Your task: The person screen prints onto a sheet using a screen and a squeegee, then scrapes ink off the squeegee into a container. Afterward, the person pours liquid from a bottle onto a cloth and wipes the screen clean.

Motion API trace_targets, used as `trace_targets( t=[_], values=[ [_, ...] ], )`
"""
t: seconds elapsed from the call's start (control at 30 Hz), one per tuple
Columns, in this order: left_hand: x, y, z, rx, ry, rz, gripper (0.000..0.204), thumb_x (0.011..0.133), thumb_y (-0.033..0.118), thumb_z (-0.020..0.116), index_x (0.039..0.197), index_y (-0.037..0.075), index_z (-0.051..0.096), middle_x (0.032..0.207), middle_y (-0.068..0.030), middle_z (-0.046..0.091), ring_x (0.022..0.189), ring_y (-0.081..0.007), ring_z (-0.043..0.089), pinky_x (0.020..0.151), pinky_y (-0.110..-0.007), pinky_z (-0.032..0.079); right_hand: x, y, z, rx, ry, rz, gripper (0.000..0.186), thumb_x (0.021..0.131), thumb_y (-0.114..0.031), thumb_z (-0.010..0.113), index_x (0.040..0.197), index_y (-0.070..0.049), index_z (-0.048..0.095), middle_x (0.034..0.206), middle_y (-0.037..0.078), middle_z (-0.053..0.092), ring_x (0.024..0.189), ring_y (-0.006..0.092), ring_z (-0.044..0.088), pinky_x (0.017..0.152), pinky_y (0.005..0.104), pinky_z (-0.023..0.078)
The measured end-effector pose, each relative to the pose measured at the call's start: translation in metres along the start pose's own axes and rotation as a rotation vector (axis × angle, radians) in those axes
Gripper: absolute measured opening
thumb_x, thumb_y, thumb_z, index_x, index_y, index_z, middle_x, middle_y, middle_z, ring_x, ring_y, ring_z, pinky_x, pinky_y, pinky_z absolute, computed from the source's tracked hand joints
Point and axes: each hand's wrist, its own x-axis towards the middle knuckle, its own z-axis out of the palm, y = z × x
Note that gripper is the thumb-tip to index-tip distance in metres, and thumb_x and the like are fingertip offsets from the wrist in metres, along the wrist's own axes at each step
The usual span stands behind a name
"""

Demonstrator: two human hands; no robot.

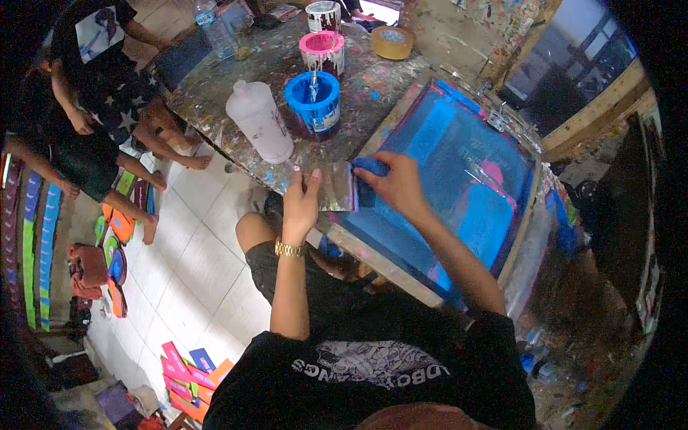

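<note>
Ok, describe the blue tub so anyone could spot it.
On the stained table, left of the framed screen, stands the blue tub. Right of the pale bottle, it has a blue rim, unlike the pink tub and white tub behind.

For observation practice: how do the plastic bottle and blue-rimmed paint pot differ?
The plastic bottle is whitish; the paint pot has a blue rim. The bottle narrows to a neck; the pot is wide-mouthed. A slim object stands in the pot; nothing protrudes from the bottle. Both stand on the table.
</note>
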Motion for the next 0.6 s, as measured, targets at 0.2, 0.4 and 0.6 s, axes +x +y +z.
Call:
trace_targets(
  t=[0.2,0.4,0.6],
  values=[
    [-0.005,0.047,0.006,-0.147,0.194,0.100,0.049,0.102,0.038,0.047,0.120,-0.008,0.047,0.110,-0.0272,0.057,0.102,-0.0354,0.054,0.091,-0.041,0.040,-0.016,-0.027,-0.019,-0.016,0.241,-0.384,0.016,0.081,-0.006,0.072,0.095,0.002,0.071,0.096,0.016,0.065,0.081,0.0279,0.065,0.071,0.0350,0.051],
    [-0.007,0.092,0.023,-0.384,0.299,0.188,0.039,0.103,0.036,0.046,0.102,-0.003,0.049,0.089,-0.0187,0.057,0.081,-0.0290,0.052,0.077,-0.040,0.042,-0.043,-0.045,-0.041,-0.145,0.338,-0.355,0.025,0.078,0.004,0.067,0.103,-0.001,0.068,0.098,0.016,0.062,0.087,0.0321,0.065,0.081,0.0373,0.052],
    [-0.023,0.091,0.031,-0.360,0.333,0.175,0.048,0.102,0.040,0.046,0.117,-0.005,0.052,0.103,-0.0198,0.062,0.094,-0.0256,0.056,0.086,-0.037,0.043,-0.036,-0.056,-0.062,-0.203,0.419,-0.493,0.040,0.074,0.010,0.063,0.111,-0.004,0.067,0.100,0.018,0.061,0.085,0.0349,0.064,0.076,0.0387,0.053]
  ],
)
